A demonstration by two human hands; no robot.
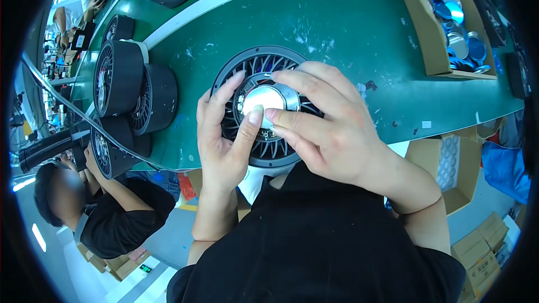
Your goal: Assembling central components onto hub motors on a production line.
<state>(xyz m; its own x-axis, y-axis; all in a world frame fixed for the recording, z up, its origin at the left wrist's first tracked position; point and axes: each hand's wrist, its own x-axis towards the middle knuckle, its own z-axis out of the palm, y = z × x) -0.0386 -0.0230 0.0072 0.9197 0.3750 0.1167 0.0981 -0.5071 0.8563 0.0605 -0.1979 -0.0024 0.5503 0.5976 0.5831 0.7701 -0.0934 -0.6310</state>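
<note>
A black round wheel-like part with curved spokes (275, 155) lies on the green table in front of me. At its hub is a shiny silver round cap (263, 99), with some circuit-like parts showing beside it. My left hand (222, 140) curls round the wheel's left side, its index fingertip near the hub ring and its thumb on the cap's lower edge. From the right, my right hand (331, 120) grips at the cap, thumb against its lower right edge and index finger at the hub ring above. The fingers hide part of the hub and spokes.
An open cardboard box (418, 22) of blue and silver round caps stands at the far right. Several black spoked wheels (128, 73) are stacked at left. A co-worker (126, 213) handles one there. Behind runs a white strip (224, 7). Cartons (477, 252) sit lower right.
</note>
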